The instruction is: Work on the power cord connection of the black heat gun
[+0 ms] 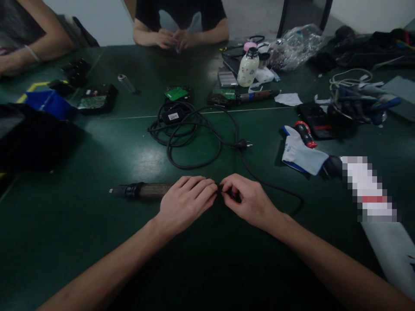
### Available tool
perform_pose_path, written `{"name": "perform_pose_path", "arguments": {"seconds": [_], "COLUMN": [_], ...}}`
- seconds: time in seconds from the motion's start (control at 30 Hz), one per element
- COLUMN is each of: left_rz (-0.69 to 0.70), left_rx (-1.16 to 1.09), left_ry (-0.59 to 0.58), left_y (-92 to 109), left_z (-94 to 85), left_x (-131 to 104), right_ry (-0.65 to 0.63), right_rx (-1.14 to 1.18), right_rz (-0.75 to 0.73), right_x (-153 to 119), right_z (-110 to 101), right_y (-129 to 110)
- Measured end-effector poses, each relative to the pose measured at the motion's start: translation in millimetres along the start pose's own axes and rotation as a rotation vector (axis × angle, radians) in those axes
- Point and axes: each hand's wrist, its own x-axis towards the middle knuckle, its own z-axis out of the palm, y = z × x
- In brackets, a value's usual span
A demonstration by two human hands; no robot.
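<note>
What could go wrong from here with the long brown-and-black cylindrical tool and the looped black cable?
The tool lies sideways under the left hand; it could roll or slip if that hold loosens.

The right hand pinches a small dark piece near the tool's end; the join is mostly hidden, so a crooked push or pull might strain it.

The cable lies in overlapping loops, so a tug could tangle it.

The green worktop (106, 142) shines a little. Behind it are grey floor (253, 17) and a pale wall (372, 15). The light is dim.
</note>
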Motion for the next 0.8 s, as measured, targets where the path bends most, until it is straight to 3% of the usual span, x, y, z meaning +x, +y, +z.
{"name": "perform_pose_path", "arguments": {"seconds": [0.8], "left_rz": [0.041], "left_rx": [-0.034], "left_ry": [0.022], "left_y": [-1.3], "left_z": [0.0], "left_x": [-3.8], "right_ry": [0.004], "right_rx": [-0.031], "right_rz": [-0.004], "right_x": [0.2], "right_z": [0.4], "right_y": [-0.1]}}
